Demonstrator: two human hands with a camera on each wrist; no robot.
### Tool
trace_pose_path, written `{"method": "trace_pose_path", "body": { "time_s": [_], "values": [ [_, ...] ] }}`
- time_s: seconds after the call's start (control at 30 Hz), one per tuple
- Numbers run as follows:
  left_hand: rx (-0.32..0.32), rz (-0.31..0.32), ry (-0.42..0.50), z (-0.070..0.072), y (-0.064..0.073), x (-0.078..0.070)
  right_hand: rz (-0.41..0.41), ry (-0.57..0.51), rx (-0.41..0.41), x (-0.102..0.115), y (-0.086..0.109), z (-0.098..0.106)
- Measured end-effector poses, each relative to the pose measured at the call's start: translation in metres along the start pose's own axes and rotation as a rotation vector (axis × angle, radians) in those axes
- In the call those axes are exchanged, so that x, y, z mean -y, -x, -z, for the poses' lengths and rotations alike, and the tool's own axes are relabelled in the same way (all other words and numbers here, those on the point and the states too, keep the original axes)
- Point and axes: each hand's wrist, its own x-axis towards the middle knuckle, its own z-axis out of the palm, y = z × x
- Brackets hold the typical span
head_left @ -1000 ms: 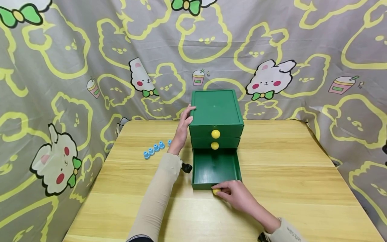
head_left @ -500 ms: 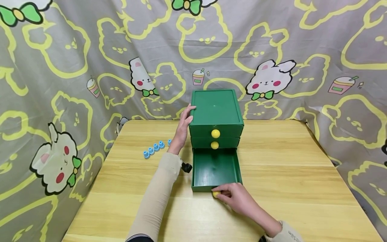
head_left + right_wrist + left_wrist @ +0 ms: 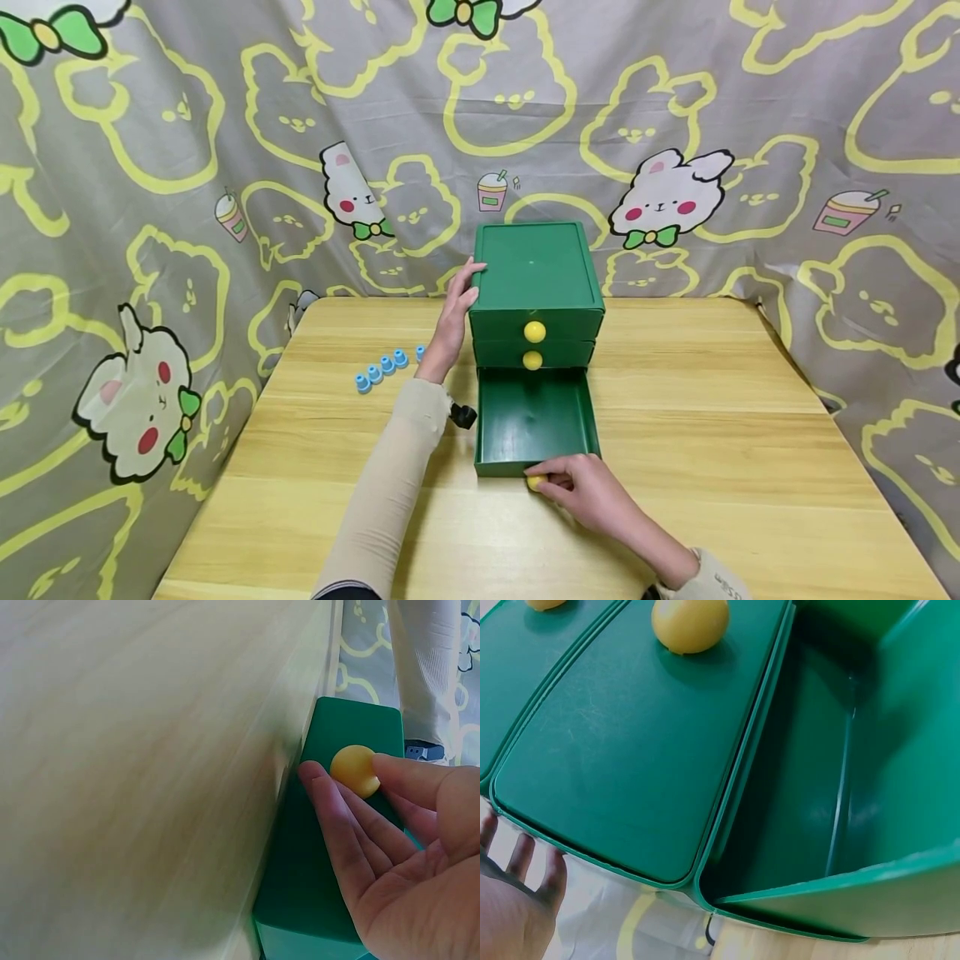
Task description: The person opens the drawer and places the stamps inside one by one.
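A green drawer cabinet (image 3: 534, 267) with yellow ball knobs stands in the middle of the table. Its bottom drawer (image 3: 532, 421) is pulled out, and nothing lies on the visible floor of it. My right hand (image 3: 592, 496) pinches that drawer's yellow knob (image 3: 354, 769) between thumb and fingers, at the drawer's front. Against the cabinet's left side rests my left hand (image 3: 447, 333), its fingers extended near the top edge. Part of that hand (image 3: 517, 907) shows in the left wrist view, beside the upper drawers, which are closed.
Several small light-blue, cone-like pieces (image 3: 381, 368) stand in a slanting row on the table (image 3: 720, 450), left of the cabinet. One more (image 3: 421, 352) is partly hidden by my left wrist. A patterned grey curtain (image 3: 540, 108) hangs behind the table and along both sides.
The bottom drawer has slid slightly further out toward me with my right hand on its knob, then stayed put over the last half second. My left hand keeps its place.
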Motion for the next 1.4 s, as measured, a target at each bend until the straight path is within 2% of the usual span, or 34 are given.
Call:
{"method": "trace_pose_path", "body": {
  "time_s": [0.4,0.83,1.27,1.4],
  "values": [
    [-0.021,-0.035,-0.006,0.001,-0.005,0.013,0.017,0.013,-0.016,-0.001,0.001,-0.001],
    [-0.028,-0.028,-0.014,-0.001,-0.004,0.013,0.052,0.013,-0.04,-0.001,0.002,-0.002],
    [-0.024,-0.036,0.0,0.0,-0.003,0.016,0.049,0.027,-0.048,-0.003,0.003,-0.004],
    [-0.014,-0.033,0.004,-0.001,-0.003,0.011,0.047,0.026,-0.048,-0.002,0.003,-0.004]
  ]
}}
